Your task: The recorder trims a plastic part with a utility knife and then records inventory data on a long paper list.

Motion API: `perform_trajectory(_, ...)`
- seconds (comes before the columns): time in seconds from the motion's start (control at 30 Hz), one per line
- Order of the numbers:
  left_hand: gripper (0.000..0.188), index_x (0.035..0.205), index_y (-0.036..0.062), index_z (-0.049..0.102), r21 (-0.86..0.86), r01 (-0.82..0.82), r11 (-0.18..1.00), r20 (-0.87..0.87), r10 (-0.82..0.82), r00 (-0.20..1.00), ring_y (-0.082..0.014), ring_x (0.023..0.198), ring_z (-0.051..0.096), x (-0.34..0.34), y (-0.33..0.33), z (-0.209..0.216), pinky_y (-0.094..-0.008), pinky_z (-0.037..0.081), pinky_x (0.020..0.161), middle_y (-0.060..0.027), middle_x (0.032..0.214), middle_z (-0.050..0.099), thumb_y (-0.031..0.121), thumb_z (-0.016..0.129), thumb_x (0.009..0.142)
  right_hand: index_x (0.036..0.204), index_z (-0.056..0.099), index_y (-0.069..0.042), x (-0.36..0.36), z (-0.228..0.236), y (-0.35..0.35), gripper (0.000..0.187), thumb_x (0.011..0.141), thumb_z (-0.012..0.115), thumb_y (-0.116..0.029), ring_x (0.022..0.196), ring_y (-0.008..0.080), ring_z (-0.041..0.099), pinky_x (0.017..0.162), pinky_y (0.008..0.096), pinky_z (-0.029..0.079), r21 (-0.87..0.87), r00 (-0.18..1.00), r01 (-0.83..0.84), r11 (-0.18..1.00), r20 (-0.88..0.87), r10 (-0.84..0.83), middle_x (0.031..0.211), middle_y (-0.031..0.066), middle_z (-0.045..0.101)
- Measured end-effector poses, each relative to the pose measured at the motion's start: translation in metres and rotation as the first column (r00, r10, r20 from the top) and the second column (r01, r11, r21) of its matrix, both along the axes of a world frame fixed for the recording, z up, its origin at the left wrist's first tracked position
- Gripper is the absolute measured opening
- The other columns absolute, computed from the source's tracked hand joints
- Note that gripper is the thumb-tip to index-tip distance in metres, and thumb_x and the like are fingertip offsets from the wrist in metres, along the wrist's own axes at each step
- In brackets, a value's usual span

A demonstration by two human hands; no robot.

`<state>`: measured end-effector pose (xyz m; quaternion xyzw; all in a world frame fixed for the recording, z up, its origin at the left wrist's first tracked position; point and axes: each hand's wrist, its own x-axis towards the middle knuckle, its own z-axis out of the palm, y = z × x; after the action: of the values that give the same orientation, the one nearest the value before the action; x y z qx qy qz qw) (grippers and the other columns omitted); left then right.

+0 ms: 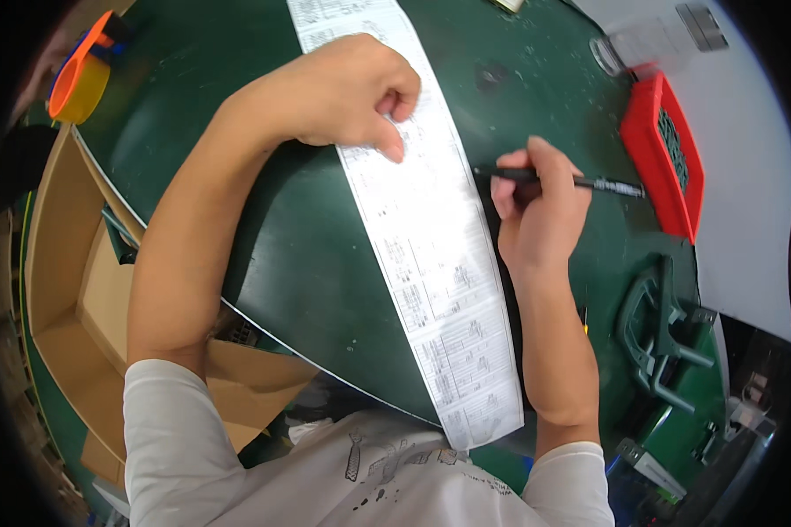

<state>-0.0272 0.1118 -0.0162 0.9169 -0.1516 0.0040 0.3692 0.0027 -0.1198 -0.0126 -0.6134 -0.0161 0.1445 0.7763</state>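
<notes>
A long white paper strip printed with rows and tables runs down the green table towards me. My left hand lies over its far part, fingers curled inward and the thumb pressing on the sheet. Between that thumb and the index finger a small gap shows; the other fingertips are hidden. At the strip's right edge my right hand grips a black pen between thumb and fingers. The pen's end points left at the paper's edge; whether it touches cannot be told.
A red bin of small dark green parts stands at the right, with a clear bottle beyond it. Dark green frame-like parts lie nearer. At the left are an open cardboard box and an orange-and-yellow object.
</notes>
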Motion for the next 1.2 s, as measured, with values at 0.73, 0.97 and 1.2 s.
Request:
perform_trajectory(0.73,0.022,0.08,0.0016,0.063,-0.022,-0.108,0.994,0.122,0.11,0.986,-0.0127,0.067,0.05,-0.002,0.017,-0.001,-0.0265,0.042,0.061,-0.0027,0.073,0.053,0.008,0.081,0.07,0.074,0.065,0.004,0.005,-0.004,0.001,0.031,0.089,0.058,-0.021,0.043,0.0104,0.047,0.042,0.024,0.036,0.052,0.993,-0.115,0.992,-0.003,0.116,0.059,0.0105,0.061)
perform_trajectory(0.97,0.016,0.074,0.0006,0.064,0.027,-0.146,0.989,0.318,0.13,0.939,-0.0193,0.061,0.053,-0.001,0.008,-0.007,-0.0311,0.042,0.056,-0.0079,0.07,0.056,0.007,0.078,0.07,0.075,0.067,-0.002,-0.004,-0.009,0.008,0.04,0.096,0.059,-0.035,0.049,0.0076,0.052,0.046,0.0235,0.039,-0.07,0.994,-0.096,0.993,0.045,0.099,0.056,0.0034,0.058)
perform_trajectory(1.2,0.015,0.073,-0.0001,0.062,0.015,-0.129,0.992,0.348,0.116,0.93,-0.0219,0.059,0.052,0.005,-0.008,-0.008,-0.0332,0.039,0.054,-0.009,0.065,0.051,0.006,0.076,0.071,0.09,0.067,-0.002,0.004,-0.006,0.007,0.027,0.096,0.062,-0.028,0.061,0.0042,0.051,0.054,0.0218,0.041,-0.004,0.933,-0.342,0.94,0.118,0.34,0.066,-0.0005,0.057)
